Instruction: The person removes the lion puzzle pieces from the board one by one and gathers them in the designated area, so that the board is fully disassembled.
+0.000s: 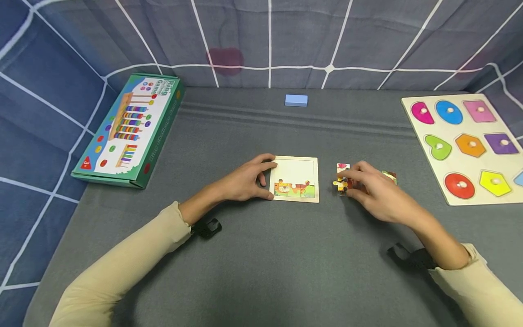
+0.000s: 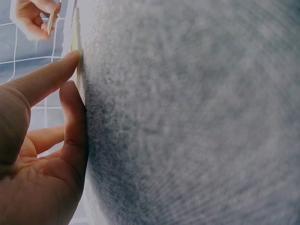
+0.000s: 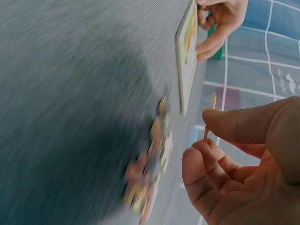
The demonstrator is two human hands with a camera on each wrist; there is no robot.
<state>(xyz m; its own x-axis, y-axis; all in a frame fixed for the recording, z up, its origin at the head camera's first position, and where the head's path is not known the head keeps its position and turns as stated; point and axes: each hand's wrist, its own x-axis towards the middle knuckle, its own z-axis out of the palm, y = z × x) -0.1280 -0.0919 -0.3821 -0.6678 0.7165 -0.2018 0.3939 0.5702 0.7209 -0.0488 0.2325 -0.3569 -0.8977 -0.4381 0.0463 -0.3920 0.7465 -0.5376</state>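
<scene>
A square wooden puzzle board (image 1: 294, 178) lies on the grey table with a joined row of picture pieces (image 1: 294, 190) along its lower part, an orange animal's face among them. My left hand (image 1: 252, 178) grips the board's left edge, thumb by the lower corner and fingers by the upper one. Off to the right, my right hand (image 1: 377, 193) pinches a thin puzzle piece (image 3: 213, 102) between thumb and fingers, seen edge-on in the right wrist view. Loose puzzle pieces (image 3: 152, 164) lie beneath that hand, partly hidden by it in the head view.
At the left lies a green game box (image 1: 128, 131). A small blue block (image 1: 296, 100) sits near the back. On the right is a board of knobbed shapes (image 1: 443, 175). Checked blue cloth (image 1: 298, 41) hangs behind the table.
</scene>
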